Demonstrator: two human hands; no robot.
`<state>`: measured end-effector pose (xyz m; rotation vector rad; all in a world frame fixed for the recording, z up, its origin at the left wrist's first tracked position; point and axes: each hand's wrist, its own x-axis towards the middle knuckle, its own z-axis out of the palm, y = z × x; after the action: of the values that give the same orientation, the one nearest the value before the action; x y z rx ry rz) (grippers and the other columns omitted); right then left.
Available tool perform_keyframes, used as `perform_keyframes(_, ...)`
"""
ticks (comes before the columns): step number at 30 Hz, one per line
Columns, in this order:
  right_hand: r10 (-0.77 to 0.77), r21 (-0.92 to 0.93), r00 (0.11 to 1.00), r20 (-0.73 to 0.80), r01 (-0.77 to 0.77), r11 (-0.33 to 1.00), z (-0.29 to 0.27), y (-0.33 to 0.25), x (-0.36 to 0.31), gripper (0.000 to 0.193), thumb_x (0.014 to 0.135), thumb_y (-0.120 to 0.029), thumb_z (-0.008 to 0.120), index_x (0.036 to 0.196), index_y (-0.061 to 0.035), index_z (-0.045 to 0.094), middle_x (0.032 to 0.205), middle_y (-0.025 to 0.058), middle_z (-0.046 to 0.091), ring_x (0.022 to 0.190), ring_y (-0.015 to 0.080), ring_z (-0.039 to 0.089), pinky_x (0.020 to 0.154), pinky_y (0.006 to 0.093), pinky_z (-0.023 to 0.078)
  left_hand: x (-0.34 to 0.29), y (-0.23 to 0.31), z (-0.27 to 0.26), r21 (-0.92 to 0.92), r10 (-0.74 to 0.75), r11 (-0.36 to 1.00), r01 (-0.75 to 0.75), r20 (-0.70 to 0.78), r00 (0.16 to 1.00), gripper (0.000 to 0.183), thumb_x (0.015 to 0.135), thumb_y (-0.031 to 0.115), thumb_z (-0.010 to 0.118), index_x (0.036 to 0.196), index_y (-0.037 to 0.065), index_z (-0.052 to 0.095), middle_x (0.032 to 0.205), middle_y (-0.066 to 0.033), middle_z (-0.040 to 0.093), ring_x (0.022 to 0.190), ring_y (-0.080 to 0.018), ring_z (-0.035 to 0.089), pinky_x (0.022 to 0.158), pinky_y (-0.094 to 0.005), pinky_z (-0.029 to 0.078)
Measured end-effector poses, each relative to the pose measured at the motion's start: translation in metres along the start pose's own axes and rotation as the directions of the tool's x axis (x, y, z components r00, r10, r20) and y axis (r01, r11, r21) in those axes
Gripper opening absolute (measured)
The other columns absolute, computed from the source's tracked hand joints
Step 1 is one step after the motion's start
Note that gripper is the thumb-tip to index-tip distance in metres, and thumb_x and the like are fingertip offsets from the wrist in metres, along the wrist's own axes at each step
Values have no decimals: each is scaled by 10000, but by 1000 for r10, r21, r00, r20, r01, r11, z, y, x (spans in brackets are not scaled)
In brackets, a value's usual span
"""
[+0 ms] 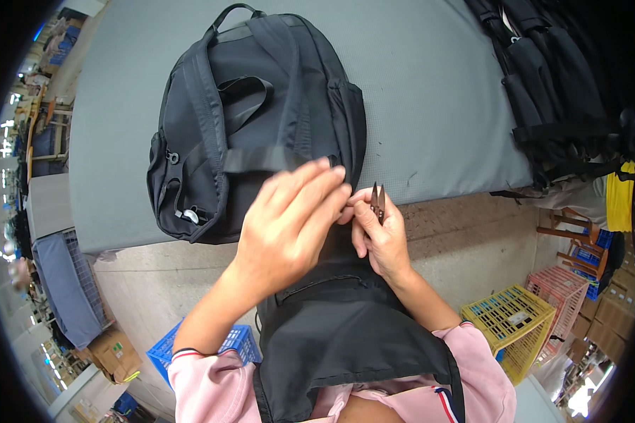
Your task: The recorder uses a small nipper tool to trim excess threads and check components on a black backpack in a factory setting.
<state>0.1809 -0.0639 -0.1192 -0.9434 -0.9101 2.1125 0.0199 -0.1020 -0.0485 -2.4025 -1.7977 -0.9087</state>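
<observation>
A black backpack (261, 106) lies on the grey-covered table with its shoulder straps facing up. My left hand (282, 229) is over the backpack's near right corner, fingers stretched out and slightly blurred, with a black webbing strap (250, 161) running just beyond them. Beside it, past the table's near edge, my right hand (382, 240) is closed around small dark thread snips (378, 201), their two pointed blades directed away from me and slightly apart. The fingertips of both hands come close together. Whether any thread lies between them is too small to tell.
More black bags (557, 77) are piled at the table's (430, 106) far right. Below the table edge stand a blue crate (243, 344) on the left, and a yellow crate (515, 321) and a pink crate (557, 285) on the right. A black apron (360, 338) covers my front.
</observation>
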Motion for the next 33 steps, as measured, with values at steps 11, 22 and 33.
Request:
perform_keyframes(11, 50, 76, 999, 7, -50, 996, 3, 3, -1, 245, 948, -207, 553, 1068, -4, 486, 853, 142, 648, 392, 47, 430, 361, 177, 337, 39, -17, -11, 204, -48, 978, -43, 421, 906, 320, 644, 65, 669, 963, 82, 681, 992, -46, 598, 957, -181, 577, 1049, -496, 242)
perform_keyframes(22, 127, -18, 991, 53, -126, 992, 2, -7, 33, 241, 960, -267, 533, 908, -32, 519, 623, 90, 606, 352, 42, 394, 344, 191, 295, 21, -50, 23, 83, 223, 965, -248, 232, 947, 247, 704, 76, 629, 943, 13, 620, 1004, -85, 619, 852, -219, 600, 780, -325, 504)
perform_keyframes(33, 66, -59, 998, -16, -66, 996, 19, -28, 36, 187, 921, -142, 536, 769, -32, 524, 525, 32, 525, 371, 42, 383, 354, 195, 289, 5, -49, 45, -274, -166, 956, 101, -227, 960, 246, 693, -124, 627, 912, -15, 603, 851, -132, 666, 754, -267, 657, 647, -316, 527)
